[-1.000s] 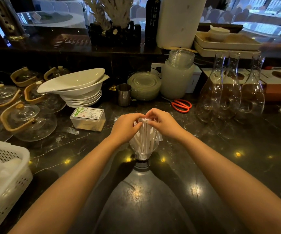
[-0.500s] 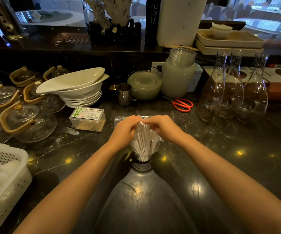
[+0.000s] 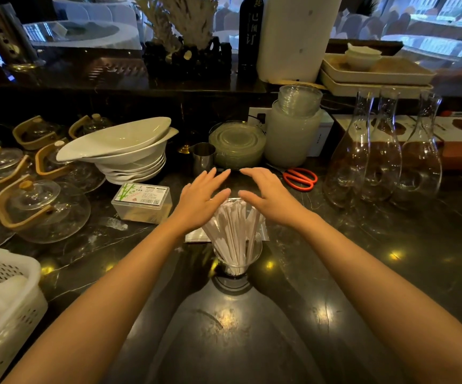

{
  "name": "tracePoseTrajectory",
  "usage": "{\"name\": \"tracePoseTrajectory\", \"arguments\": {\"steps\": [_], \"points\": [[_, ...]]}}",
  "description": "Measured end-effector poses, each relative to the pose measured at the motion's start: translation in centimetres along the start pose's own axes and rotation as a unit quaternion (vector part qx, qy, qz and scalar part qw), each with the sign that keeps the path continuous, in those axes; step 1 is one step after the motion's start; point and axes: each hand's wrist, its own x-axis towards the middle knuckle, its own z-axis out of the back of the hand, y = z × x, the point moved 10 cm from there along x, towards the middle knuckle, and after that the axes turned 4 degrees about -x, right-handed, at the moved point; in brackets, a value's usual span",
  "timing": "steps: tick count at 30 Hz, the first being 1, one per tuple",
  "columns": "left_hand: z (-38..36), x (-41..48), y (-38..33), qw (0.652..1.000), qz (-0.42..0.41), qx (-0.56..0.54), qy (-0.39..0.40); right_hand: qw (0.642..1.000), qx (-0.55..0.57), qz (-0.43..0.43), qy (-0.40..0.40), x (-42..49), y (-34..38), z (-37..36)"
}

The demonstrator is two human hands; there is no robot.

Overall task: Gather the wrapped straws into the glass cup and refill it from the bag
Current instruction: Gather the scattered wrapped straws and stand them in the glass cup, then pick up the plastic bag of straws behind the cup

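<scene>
A clear glass cup [image 3: 235, 263] stands on the dark marble counter, packed with white wrapped straws [image 3: 234, 228] that fan outward at the top. A flat clear plastic bag [image 3: 196, 235] lies on the counter just behind the cup, mostly hidden by the straws and my arms. My left hand [image 3: 200, 196] hovers above the straw tops on the left, fingers spread, holding nothing. Opposite it, my right hand [image 3: 267, 194] is spread over the right side, also free of the straws.
A clear toothpick box [image 3: 142, 202] sits left of the cup, stacked white bowls [image 3: 121, 151] and glass teapots [image 3: 41, 209] further left. A steel cup [image 3: 203, 159], glass plates [image 3: 236, 144] and orange scissors [image 3: 300, 178] lie behind; carafes [image 3: 382, 159] stand right. A white basket [image 3: 2, 309] is front left.
Both hands were pinched on the straw tops; they have let go and lifted, fingers spread apart. The straws now fan out loosely in the cup.
</scene>
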Motion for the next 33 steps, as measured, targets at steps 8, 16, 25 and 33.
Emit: {"name": "tracePoseTrajectory", "arguments": {"steps": [8, 16, 25, 33], "points": [[1.1, 2.4, 6.3, 0.954, 0.175, -0.24, -0.039, 0.972, 0.128, -0.188, 0.051, 3.3, -5.4, -0.6], [-2.8, 1.4, 12.9, 0.921, 0.348, -0.177, -0.003, 0.909, 0.179, -0.354, 0.129, 2.7, -11.8, -6.8], [-4.1, 1.3, 15.3, 0.919, 0.392, -0.034, 0.033, 0.895, 0.092, -0.42, 0.117, 1.7, -15.0, -9.8], [-4.8, 1.1, 16.6, 0.911, 0.407, -0.064, -0.008, 0.913, 0.028, -0.396, 0.09, 1.7, -15.2, -9.9]]}}
